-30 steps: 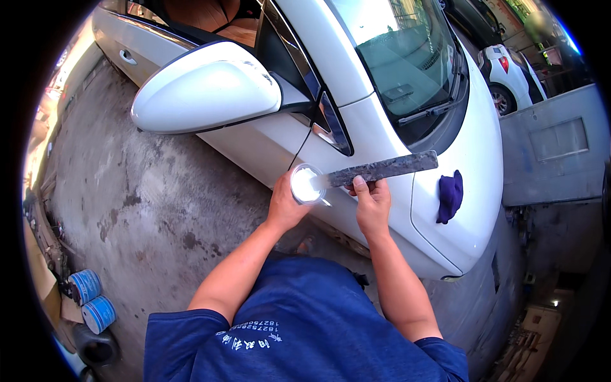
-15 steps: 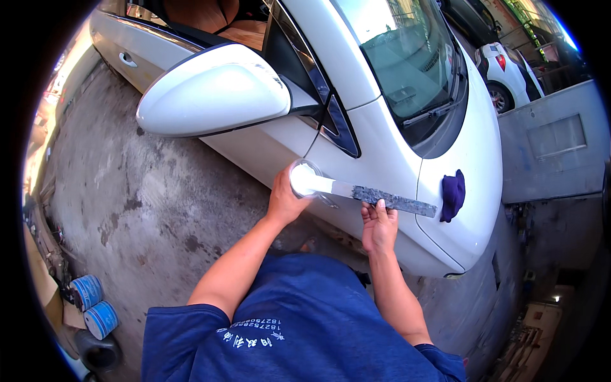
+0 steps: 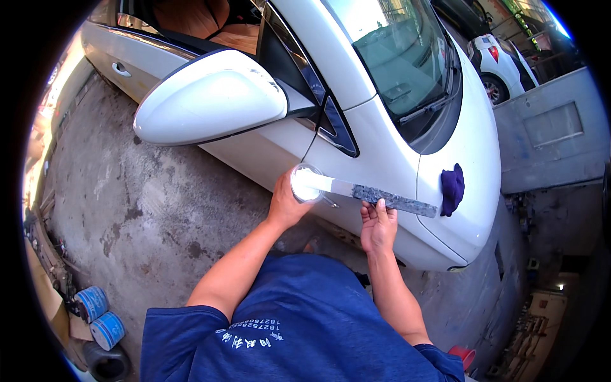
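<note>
My left hand [image 3: 286, 200] is wrapped round a clear plastic cup [image 3: 296, 189] with thick white liquid [image 3: 308, 181] in it, probably paint. Between thumb and fingers, my right hand [image 3: 379, 224] pinches a long flat stirring stick [image 3: 394, 200], dark and crusted along its outer part. The stick lies nearly level, its white-coated end inside the cup. Both are held just in front of the side of a white car [image 3: 375, 149]. Above my left hand juts the car's white side mirror [image 3: 213, 99].
A purple cloth [image 3: 452, 189] lies on the car's hood. Blue-labelled cans [image 3: 107, 330] and a black tyre [image 3: 107, 361] are on the concrete floor at lower left. At right are a grey panel [image 3: 541, 137], a second white car [image 3: 499, 67] and a red bucket [image 3: 463, 356].
The cup has tilted or shifted very slightly, while both hands keep their grips. My view has moved a little, so the car sits slightly further left and a red bucket now shows.
</note>
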`<move>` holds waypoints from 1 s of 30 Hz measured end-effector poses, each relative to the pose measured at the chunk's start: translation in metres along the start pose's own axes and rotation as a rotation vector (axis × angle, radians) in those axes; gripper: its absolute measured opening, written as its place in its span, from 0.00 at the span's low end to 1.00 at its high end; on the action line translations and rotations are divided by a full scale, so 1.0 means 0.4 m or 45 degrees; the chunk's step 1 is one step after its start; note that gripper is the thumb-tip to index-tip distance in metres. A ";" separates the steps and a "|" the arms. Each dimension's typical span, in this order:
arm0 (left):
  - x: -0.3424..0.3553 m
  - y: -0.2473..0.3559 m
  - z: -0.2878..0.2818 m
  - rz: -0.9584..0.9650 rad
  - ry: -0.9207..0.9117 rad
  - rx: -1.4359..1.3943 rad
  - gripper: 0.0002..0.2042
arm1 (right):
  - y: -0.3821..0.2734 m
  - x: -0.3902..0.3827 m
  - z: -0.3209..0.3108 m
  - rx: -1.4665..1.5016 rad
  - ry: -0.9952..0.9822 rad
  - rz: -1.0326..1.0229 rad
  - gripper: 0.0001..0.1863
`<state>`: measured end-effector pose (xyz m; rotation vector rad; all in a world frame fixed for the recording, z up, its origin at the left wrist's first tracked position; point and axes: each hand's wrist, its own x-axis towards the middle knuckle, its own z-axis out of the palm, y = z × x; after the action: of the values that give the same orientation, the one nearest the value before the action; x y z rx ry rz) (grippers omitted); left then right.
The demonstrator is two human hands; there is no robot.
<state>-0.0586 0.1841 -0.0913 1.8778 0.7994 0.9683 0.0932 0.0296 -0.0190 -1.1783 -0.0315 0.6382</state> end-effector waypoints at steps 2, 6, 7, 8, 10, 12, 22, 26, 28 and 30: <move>-0.002 0.004 0.004 0.003 0.009 -0.007 0.38 | -0.015 -0.003 0.008 -0.026 -0.019 -0.036 0.10; -0.004 0.021 0.005 0.002 -0.009 -0.051 0.38 | -0.057 -0.002 0.023 -0.144 -0.106 -0.163 0.11; -0.005 0.029 0.009 0.001 -0.009 -0.071 0.37 | -0.071 0.000 0.026 -0.188 -0.133 -0.202 0.11; -0.004 0.040 0.011 0.001 -0.010 -0.090 0.37 | -0.086 0.002 0.032 -0.283 -0.203 -0.282 0.12; -0.002 0.063 0.016 0.012 -0.056 -0.096 0.35 | -0.119 0.005 0.049 -0.473 -0.342 -0.443 0.13; 0.004 0.097 0.020 0.026 -0.102 -0.112 0.35 | -0.154 0.002 0.071 -0.537 -0.465 -0.533 0.14; 0.065 0.238 0.073 0.093 -0.067 -0.213 0.33 | -0.268 0.084 0.113 -0.665 -0.510 -0.506 0.08; 0.102 0.273 0.091 0.033 -0.002 -0.170 0.32 | -0.336 0.139 0.121 -0.525 -0.430 -0.445 0.07; 0.129 0.291 0.085 0.005 -0.011 -0.193 0.34 | -0.363 0.165 0.132 -0.451 -0.405 -0.409 0.06; 0.149 0.291 0.083 -0.004 0.018 -0.198 0.36 | -0.384 0.191 0.139 -0.370 -0.413 -0.369 0.06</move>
<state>0.0169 0.1695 0.0195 1.7370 0.7141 1.0139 0.2057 0.0784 0.1132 -1.3062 -0.5761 0.5721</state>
